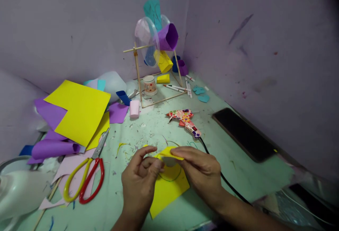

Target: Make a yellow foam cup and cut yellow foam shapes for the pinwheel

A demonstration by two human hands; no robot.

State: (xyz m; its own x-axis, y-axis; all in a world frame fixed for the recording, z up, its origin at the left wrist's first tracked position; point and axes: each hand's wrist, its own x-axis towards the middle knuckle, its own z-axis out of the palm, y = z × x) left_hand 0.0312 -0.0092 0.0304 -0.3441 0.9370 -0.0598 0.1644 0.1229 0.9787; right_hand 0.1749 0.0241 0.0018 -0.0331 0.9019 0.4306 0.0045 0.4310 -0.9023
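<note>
Yellow sheet (169, 190) lies on the counter (251, 176) near the front edge, with a pen-drawn circle on it. Its top edge is folded up and pinched by the left hand (140, 180) and the right hand (201, 171). Scissors (87, 180) lie to the left. A patterned glue gun (185, 118) lies behind. Paper cup (150, 84) farther back, print too small to read.
</note>
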